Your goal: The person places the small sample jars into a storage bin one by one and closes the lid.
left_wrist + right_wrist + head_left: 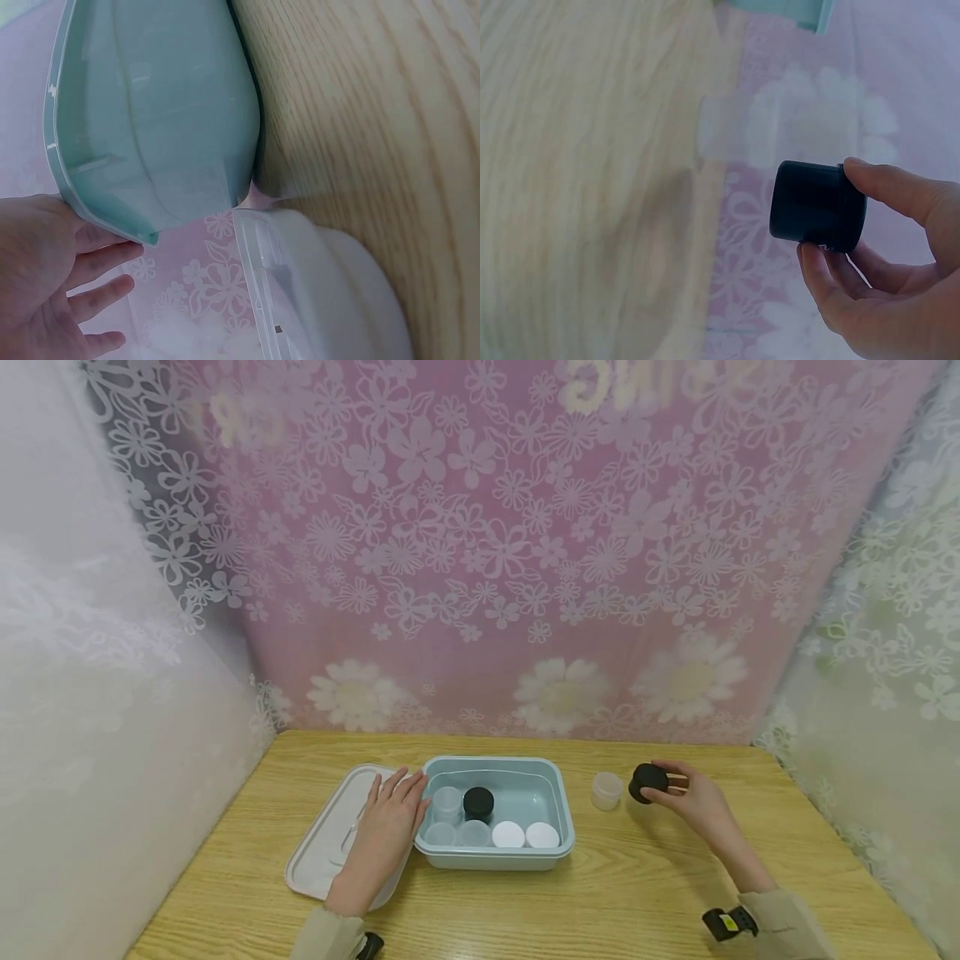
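Observation:
My right hand [686, 795] holds a small black jar [647, 781] above the table, to the right of the bin; the right wrist view shows thumb and fingers pinching the black jar [817, 206]. A frosted clear jar [606, 790] stands on the table just left of it. My left hand [390, 818] lies flat with straight fingers on the white lid [322, 852], its fingertips against the left wall of the light blue bin [566, 827]. In the bin are a black jar [478, 803], clear jars [447, 802] and two white-lidded jars [525, 835].
The wooden table [637, 902] is fenced in by a pink floral curtain [487, 568] at the back and pale drapes on both sides. In the left wrist view the bin [165, 112] fills the upper left with the white lid [315, 300] below it.

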Action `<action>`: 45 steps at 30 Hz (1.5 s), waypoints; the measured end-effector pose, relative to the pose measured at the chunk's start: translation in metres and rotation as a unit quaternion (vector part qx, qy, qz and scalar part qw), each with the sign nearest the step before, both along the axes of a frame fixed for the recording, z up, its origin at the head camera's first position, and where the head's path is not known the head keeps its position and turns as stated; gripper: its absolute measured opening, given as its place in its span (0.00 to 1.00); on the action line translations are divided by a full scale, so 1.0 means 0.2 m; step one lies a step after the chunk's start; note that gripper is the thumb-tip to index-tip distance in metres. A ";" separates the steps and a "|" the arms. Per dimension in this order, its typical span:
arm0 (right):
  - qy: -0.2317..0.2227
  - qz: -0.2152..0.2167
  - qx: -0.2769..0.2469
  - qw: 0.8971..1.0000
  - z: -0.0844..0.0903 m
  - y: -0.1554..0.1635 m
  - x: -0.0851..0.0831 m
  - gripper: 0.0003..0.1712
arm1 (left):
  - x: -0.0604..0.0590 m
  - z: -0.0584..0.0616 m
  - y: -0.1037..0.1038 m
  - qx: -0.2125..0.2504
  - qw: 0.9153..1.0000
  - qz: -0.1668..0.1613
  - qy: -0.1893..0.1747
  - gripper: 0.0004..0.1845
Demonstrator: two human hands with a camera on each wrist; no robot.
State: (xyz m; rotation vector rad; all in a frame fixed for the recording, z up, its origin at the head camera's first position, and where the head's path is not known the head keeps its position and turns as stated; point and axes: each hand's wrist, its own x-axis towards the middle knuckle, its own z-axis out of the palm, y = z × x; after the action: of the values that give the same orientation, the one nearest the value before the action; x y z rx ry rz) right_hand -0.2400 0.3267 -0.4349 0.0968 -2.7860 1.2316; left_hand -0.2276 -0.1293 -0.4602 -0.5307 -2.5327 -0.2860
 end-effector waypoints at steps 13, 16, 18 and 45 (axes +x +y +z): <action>0.019 0.023 -0.028 0.999 0.10 -0.21 -0.01 0.38 | -0.01 -0.01 0.00 0.002 1.000 -0.004 0.012 0.19; 0.025 0.031 -0.042 0.998 0.10 -0.26 -0.02 0.37 | -0.01 -0.01 0.00 0.002 1.000 -0.003 0.010 0.19; 0.030 0.039 -0.053 0.997 0.11 -0.29 -0.03 0.37 | -0.01 -0.02 0.00 0.004 1.000 -0.005 0.013 0.19; 0.041 0.096 -0.074 0.992 0.10 -0.71 -0.13 0.32 | 0.00 -0.01 0.00 0.015 1.000 -0.011 0.023 0.18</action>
State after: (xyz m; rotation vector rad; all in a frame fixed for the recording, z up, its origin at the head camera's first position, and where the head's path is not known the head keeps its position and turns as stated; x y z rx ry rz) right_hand -0.2659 0.1838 -0.4150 0.4024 -2.6549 1.4363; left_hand -0.2285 -0.1291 -0.4623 -0.5483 -2.4757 -0.3158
